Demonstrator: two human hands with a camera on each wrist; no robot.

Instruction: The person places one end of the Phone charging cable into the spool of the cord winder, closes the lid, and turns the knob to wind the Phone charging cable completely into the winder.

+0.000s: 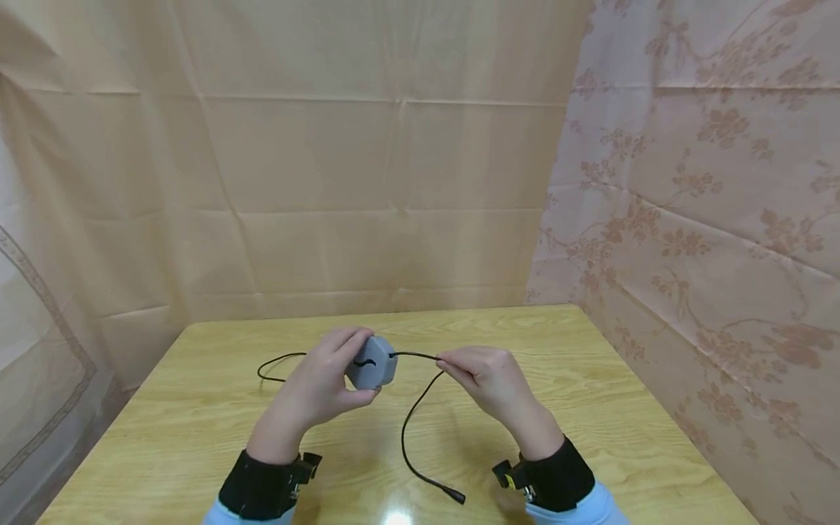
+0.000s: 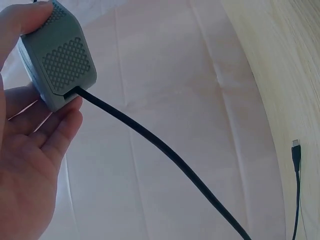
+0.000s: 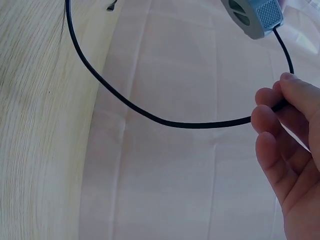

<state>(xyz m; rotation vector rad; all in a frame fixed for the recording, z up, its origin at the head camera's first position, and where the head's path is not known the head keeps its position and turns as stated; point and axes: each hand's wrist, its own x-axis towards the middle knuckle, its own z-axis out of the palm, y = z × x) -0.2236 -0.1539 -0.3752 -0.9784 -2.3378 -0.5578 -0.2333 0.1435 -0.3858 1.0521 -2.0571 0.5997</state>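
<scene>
My left hand point(image 1: 315, 383) grips a grey-blue cable winder point(image 1: 377, 368) with angular sides, thumb on one edge and fingers on the opposite one. Textured dimples cover its side panels in the left wrist view, and a black cable point(image 2: 172, 155) comes out of a slot there. To the right, my right hand point(image 1: 488, 378) pinches that cable between thumb and fingertips, a short way from the winder. From the pinch the cable hangs in a curve towards the table's near side, ending in a plug point(image 1: 453, 495) with a metal tip point(image 2: 295, 143).
Another loop of black cable point(image 1: 265, 368) sticks out on the left, behind the left hand. Both hands are over a light wood table point(image 1: 558, 343). A beige curtain point(image 1: 328, 182) hangs behind it and a flowered one point(image 1: 709, 219) on the right.
</scene>
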